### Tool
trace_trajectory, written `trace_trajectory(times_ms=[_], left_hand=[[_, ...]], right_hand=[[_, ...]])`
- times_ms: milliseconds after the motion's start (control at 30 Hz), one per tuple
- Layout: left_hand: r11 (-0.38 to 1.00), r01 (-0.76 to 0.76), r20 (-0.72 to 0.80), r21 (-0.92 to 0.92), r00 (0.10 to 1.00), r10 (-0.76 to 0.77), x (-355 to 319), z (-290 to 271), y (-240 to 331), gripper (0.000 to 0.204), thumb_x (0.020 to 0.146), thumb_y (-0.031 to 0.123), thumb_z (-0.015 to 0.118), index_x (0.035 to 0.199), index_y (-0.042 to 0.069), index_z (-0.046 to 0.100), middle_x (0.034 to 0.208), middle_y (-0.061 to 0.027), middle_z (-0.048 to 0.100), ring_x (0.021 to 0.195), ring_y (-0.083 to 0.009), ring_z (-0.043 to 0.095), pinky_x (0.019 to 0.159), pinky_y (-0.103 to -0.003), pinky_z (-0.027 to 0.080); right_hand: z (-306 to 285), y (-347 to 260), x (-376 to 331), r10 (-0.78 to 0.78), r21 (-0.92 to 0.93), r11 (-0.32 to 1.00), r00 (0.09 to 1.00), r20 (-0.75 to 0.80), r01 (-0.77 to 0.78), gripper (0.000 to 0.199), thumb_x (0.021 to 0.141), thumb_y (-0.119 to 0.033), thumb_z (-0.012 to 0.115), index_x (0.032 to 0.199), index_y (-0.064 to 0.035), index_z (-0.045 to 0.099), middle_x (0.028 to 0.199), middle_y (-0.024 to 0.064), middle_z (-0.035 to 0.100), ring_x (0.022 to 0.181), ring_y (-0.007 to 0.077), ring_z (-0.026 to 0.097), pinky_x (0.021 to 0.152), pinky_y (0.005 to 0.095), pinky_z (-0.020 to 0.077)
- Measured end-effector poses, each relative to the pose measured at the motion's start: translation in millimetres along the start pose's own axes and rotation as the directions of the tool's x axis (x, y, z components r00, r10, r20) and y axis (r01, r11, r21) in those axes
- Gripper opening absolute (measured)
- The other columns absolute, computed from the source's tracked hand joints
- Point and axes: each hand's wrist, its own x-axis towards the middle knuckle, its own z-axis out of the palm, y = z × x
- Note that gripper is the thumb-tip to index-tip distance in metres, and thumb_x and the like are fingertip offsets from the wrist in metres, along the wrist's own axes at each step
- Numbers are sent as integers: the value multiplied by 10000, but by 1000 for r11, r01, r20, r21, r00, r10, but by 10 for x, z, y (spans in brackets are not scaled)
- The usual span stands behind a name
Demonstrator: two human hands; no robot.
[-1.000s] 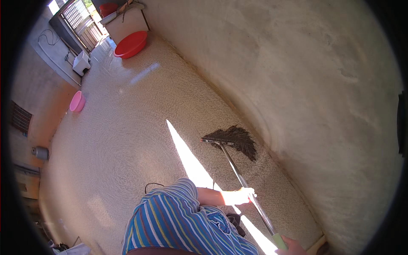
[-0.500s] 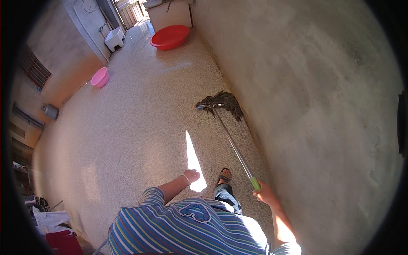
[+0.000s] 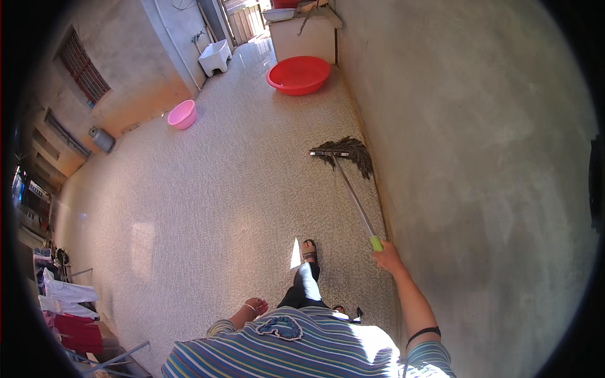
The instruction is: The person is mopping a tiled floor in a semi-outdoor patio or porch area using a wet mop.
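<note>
My right hand (image 3: 386, 255) is wrapped round the green grip (image 3: 376, 243) at the top of a mop's metal handle (image 3: 357, 205). The dark, stringy mop head (image 3: 353, 155) lies on the floor ahead, its strands fanned to the right near the foot of the wall. Low beside my striped shirt hangs my left hand (image 3: 257, 306), with its fingers curled in and nothing visible in them. One sandalled foot (image 3: 309, 250) is out in front, next to a small patch of sunlight.
A tall plaster wall (image 3: 466, 157) runs along the right. Farther ahead sit a red basin (image 3: 299, 90), a pink basin (image 3: 182, 116) and a white tub (image 3: 215, 58). A grey gas cylinder (image 3: 102, 140) stands by the left wall; laundry hangs on a rack (image 3: 129, 354) at lower left.
I have stepped forward and the mop head has slid along the wall toward the red basin. My left hand has swung back beside my body. The view has turned slightly left.
</note>
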Motion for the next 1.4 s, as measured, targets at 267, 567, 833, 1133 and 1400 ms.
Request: trace_trajectory(times_ms=[267, 567, 833, 1133, 1400], left_hand=[[996, -60, 123, 59, 991, 52, 153, 1321, 1605, 166, 806, 110, 457, 948, 27, 483, 856, -123, 550, 785, -256, 571, 641, -372, 515], [925, -362, 345, 110, 887, 306, 128, 3370, 3693, 261, 788, 115, 456, 1040, 48, 459, 868, -94, 548, 743, -199, 562, 637, -318, 499], [925, -322, 532, 201, 829, 173, 915, 4865, 4657, 237, 739, 125, 554, 960, 44, 521, 900, -88, 564, 793, -199, 565, 684, -299, 487], [966, -247, 388, 73, 900, 200, 766, 5351, 5931, 250, 703, 178, 611, 919, 64, 561, 818, -85, 594, 809, -219, 569, 708, -345, 452], [998, -40, 29, -48, 999, 41, 1532, 5473, 7347, 121, 778, 121, 475, 880, 69, 515, 807, -86, 550, 775, -223, 557, 616, -341, 483]], right_hand=[[68, -344, 1370, -50, 7, 999, 993, -107, 51, 178, 689, -56, 542, 856, 5, 524, 555, 40, 452, 423, 106, 422, 382, 266, 330], [-146, -1283, 2649, -101, -167, 983, 982, -159, 74, 283, 657, -62, 544, 931, 12, 534, 549, 50, 482, 430, 102, 444, 386, 255, 341], [-914, -2559, 3892, 74, -109, 991, 993, -88, -84, 273, 639, -50, 535, 906, 8, 535, 551, 51, 482, 439, 111, 457, 400, 256, 358], [-1482, -3531, 5094, 146, -89, 984, 987, -66, -152, 224, 666, -85, 568, 867, 14, 549, 575, 62, 519, 436, 106, 479, 394, 238, 368], [-2045, -4905, 5780, 78, -157, 978, 941, -328, -136, 373, 701, -131, 547, 1034, 36, 530, 609, 92, 559, 391, 101, 471, 280, 236, 344]])
